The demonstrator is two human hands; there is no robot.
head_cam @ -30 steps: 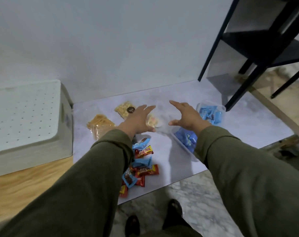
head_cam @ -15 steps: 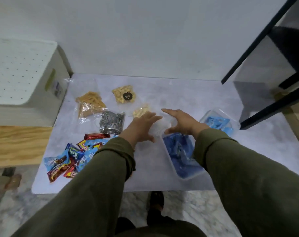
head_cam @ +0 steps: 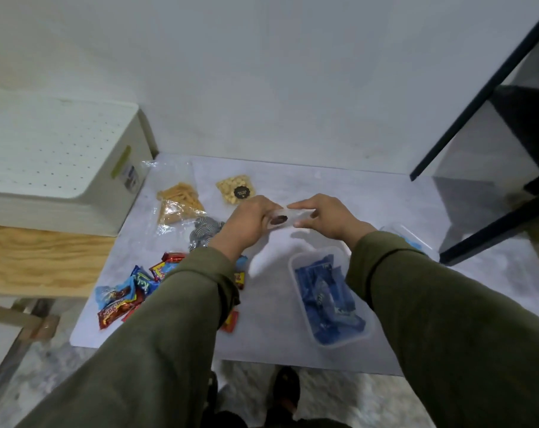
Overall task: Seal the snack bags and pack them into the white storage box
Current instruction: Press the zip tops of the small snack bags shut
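My left hand and my right hand both pinch a small clear snack bag with a dark round sticker, lifted a little above the mat. The white storage box with a dotted lid stands closed at the left on a wooden bench. On the mat lie a bag of orange sticks, a bag of pale round snacks and a dark patterned bag partly behind my left wrist.
Loose red and blue wrapped candies are scattered at the mat's left front. A clear tub of blue packets sits under my right forearm, another tub behind it. A black shelf frame stands at the right.
Both hands were flat and spread over the mat; now they have closed on the small clear bag and raised it. The camera has tilted down and left.
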